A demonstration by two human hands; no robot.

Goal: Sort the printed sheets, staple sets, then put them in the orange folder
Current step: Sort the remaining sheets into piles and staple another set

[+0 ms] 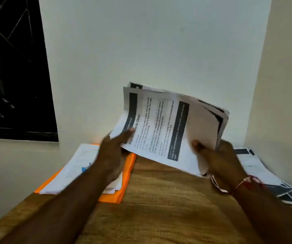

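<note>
Both hands hold a stack of printed sheets (161, 127) up above the middle of the wooden table (159, 199). My left hand (111, 152) grips the stack's left edge, thumb on the top page. My right hand (219, 161) grips the lower right edge, thumb on the front sheet, and the pages fan apart there. The top page has dark bands and black text. An orange folder (124, 187) lies flat at the left, under my left forearm, with a pile of white sheets (74, 168) on it. No stapler is visible.
More printed sheets (265, 175) with dark headers lie spread at the table's right edge, beside the wall. A white wall stands close behind the table. A dark window (13, 76) is at the left. A loose white slip (217, 185) lies under my right wrist.
</note>
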